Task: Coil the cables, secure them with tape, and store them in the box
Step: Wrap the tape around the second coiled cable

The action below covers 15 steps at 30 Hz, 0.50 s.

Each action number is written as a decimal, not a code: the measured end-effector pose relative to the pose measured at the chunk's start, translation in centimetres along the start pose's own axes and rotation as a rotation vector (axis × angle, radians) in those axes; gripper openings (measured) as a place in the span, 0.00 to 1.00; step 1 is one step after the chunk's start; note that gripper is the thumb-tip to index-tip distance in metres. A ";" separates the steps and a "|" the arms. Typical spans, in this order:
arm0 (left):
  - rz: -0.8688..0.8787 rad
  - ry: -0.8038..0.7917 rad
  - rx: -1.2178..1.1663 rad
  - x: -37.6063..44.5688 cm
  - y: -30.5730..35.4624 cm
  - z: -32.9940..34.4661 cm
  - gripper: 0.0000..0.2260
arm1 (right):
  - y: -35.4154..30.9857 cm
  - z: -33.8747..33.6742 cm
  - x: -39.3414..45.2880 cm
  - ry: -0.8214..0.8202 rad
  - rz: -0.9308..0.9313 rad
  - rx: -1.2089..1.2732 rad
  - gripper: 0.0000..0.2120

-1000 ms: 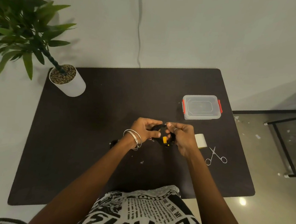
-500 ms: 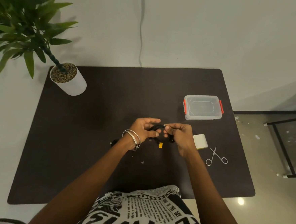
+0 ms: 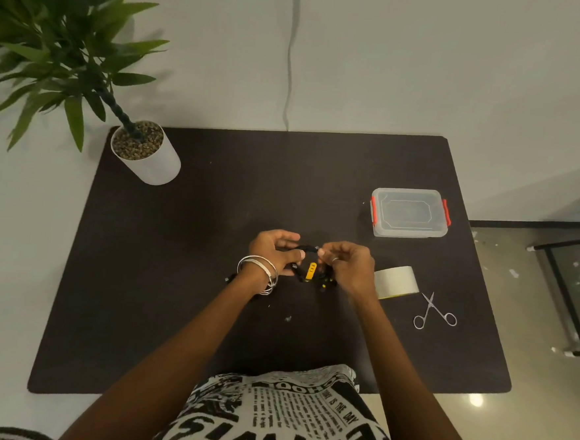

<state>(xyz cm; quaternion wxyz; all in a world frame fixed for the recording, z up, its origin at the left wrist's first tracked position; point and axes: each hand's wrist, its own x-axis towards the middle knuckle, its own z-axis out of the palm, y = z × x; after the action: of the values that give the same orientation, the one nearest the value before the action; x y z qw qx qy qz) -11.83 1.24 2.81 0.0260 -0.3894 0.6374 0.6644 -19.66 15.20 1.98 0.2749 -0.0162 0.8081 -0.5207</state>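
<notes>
Your left hand (image 3: 274,251) and right hand (image 3: 345,266) both have fingers pinching the black cable (image 3: 309,248), a small coil held just above the table (image 3: 213,214). Loosen either pinch and the loops will likely spring apart before you reach the tape roll (image 3: 395,282); the box (image 3: 409,212) is lidded

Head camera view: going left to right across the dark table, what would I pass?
Potted plant → left hand → black cable with a yellow plug → right hand → roll of tape → scissors. The lidded box sits farther back, above the tape, so its place overlaps.
</notes>
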 end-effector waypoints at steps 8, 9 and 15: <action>0.025 0.176 0.020 2.0 -2.5 -0.4 0.13 | 2.2 2.2 1.9 -0.059 0.211 -0.108 0.05; 0.042 0.150 0.076 2.2 -2.8 -0.2 0.12 | 2.5 2.4 2.1 -0.011 0.240 -0.075 0.05; 0.106 0.006 0.444 3.1 -3.4 -0.2 0.15 | 3.9 3.9 2.3 0.157 0.167 -0.278 0.09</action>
<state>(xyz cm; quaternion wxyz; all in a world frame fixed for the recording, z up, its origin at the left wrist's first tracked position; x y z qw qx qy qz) -12.01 0.26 -1.69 0.0742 -0.3423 0.7876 0.5070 -18.82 13.04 -3.51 0.2485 0.0539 0.8897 -0.3791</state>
